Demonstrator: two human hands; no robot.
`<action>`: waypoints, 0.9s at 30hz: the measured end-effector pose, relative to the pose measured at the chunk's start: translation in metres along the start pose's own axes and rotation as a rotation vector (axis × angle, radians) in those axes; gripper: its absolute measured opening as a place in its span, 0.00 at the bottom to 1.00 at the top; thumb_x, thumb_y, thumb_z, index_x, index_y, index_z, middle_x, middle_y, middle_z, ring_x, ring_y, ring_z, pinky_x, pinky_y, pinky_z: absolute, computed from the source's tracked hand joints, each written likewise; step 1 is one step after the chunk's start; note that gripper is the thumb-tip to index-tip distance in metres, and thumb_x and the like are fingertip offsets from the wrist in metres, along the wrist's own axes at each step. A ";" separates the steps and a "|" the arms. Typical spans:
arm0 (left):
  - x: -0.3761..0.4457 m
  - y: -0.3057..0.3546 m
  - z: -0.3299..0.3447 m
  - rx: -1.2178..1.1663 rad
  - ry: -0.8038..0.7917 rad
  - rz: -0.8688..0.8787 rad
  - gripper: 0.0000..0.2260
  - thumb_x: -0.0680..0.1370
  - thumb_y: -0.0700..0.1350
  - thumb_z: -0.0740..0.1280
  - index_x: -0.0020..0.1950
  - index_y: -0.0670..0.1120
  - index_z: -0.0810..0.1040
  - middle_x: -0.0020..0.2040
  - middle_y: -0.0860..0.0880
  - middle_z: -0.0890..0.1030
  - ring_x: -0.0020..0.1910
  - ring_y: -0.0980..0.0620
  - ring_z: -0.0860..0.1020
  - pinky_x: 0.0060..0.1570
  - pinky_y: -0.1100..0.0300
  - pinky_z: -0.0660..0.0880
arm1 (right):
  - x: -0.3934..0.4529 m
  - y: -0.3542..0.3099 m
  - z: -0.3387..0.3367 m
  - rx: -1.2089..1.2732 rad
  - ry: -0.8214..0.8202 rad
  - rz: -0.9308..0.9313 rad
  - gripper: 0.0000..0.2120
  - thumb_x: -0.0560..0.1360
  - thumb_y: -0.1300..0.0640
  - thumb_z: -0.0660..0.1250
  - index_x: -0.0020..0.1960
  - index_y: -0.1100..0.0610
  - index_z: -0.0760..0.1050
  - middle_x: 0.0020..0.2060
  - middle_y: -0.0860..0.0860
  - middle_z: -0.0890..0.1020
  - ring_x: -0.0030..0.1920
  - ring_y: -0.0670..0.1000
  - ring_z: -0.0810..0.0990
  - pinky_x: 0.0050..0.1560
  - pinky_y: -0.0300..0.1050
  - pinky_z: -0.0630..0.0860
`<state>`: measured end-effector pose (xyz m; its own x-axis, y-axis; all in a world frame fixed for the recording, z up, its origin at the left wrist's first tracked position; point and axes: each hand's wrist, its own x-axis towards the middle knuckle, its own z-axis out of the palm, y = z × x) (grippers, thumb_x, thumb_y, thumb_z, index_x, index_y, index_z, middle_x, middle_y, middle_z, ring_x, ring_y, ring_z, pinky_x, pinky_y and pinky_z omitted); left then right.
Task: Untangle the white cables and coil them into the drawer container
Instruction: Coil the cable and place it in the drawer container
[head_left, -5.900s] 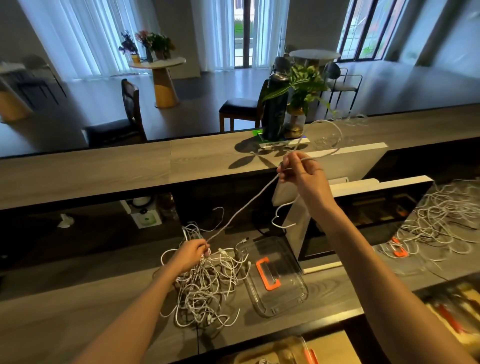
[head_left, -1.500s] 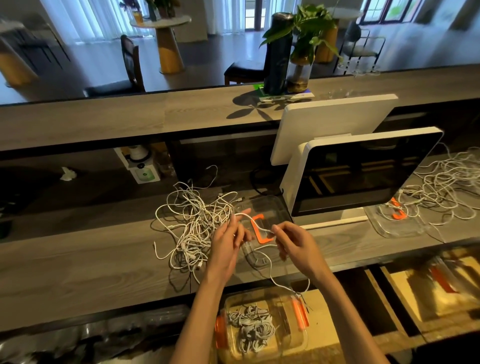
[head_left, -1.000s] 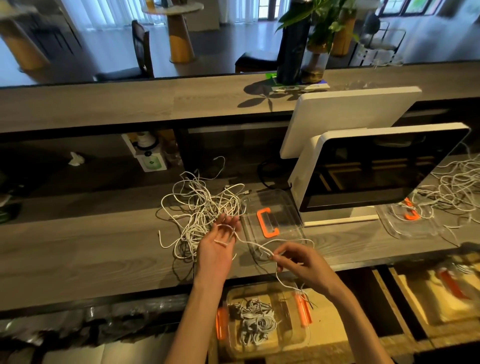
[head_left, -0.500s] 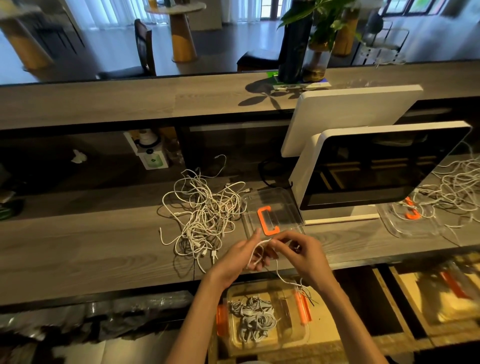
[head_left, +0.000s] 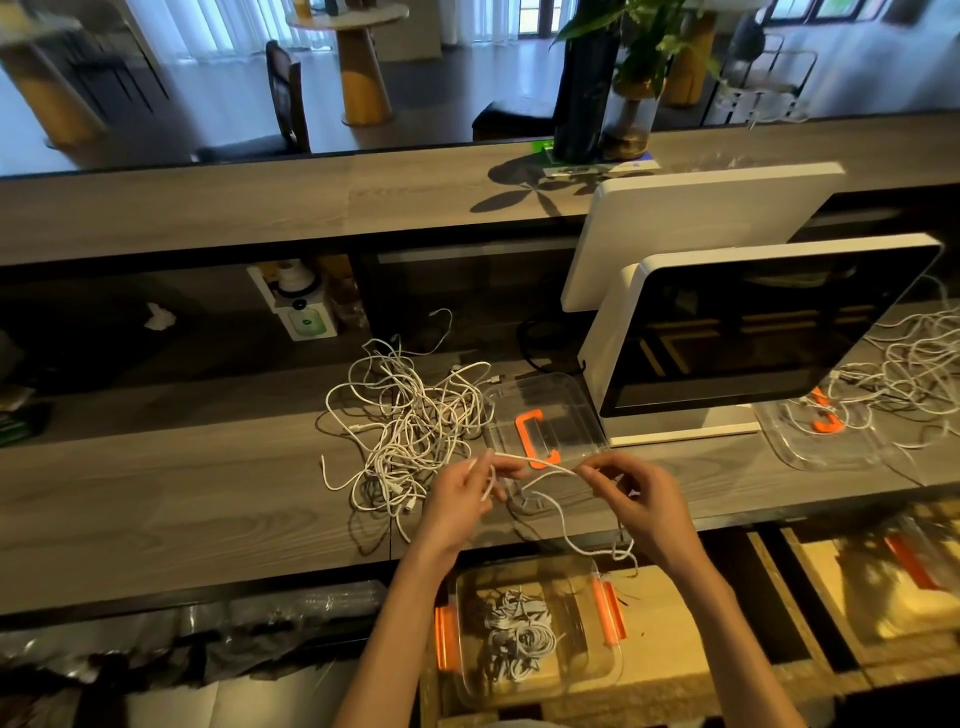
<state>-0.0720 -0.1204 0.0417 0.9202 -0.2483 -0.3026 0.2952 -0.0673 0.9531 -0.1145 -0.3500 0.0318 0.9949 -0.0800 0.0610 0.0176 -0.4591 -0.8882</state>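
since half a second ago the two hands have drawn apart from their huddle, so the single thin white cable (head_left: 540, 464) now runs as a short taut span between them, with its free length looping down over the tabletop edge; judged from this, one cable is clear of the pile and the hands are starting a coil, though no finished loop shows yet. the left hand (head_left: 464, 494) has a clenched grip pinching one end of the cable, the plug tip sticking up past the fingers, and the right hand (head_left: 641, 500) pinches the same cable at about 3 o'clock from it. the tangled heap of white cables (head_left: 410, 415) lies at 11 o'clock from the left hand on the grey wood-grain tabletop (head_left: 182, 499), soft, round-sectioned cord in loose irregular loops. below the hands, at 6 o'clock, the clear plastic drawer container with orange clips (head_left: 597, 660) already holds a few small coiled bundles. a clear plastic lid with an orange handle (head_left: 566, 410) lies flat at 12 o'clock, glossy and rigid, beside the white-framed monitor (head_left: 769, 338).
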 end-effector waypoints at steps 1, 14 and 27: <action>0.003 -0.002 -0.002 0.008 0.061 -0.001 0.17 0.86 0.45 0.56 0.59 0.39 0.82 0.51 0.45 0.86 0.36 0.59 0.76 0.33 0.73 0.71 | -0.001 0.003 -0.003 0.008 -0.003 -0.002 0.08 0.76 0.44 0.69 0.52 0.45 0.83 0.44 0.40 0.84 0.45 0.45 0.82 0.43 0.39 0.79; 0.010 -0.003 0.004 -0.950 0.292 -0.084 0.18 0.87 0.47 0.54 0.58 0.36 0.78 0.41 0.42 0.81 0.44 0.46 0.82 0.51 0.52 0.79 | -0.013 0.009 0.009 0.084 -0.272 0.105 0.05 0.79 0.56 0.70 0.54 0.49 0.81 0.48 0.46 0.85 0.48 0.48 0.85 0.49 0.50 0.84; 0.007 -0.010 0.021 0.011 0.015 -0.136 0.19 0.86 0.50 0.56 0.53 0.38 0.79 0.39 0.47 0.79 0.37 0.52 0.75 0.37 0.61 0.72 | -0.009 -0.039 0.022 0.509 -0.390 0.091 0.12 0.77 0.64 0.72 0.60 0.63 0.80 0.47 0.54 0.86 0.53 0.52 0.85 0.55 0.43 0.79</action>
<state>-0.0742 -0.1414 0.0300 0.8757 -0.2216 -0.4290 0.4145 -0.1104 0.9033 -0.1223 -0.3119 0.0554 0.9559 0.2723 -0.1097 -0.1194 0.0193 -0.9927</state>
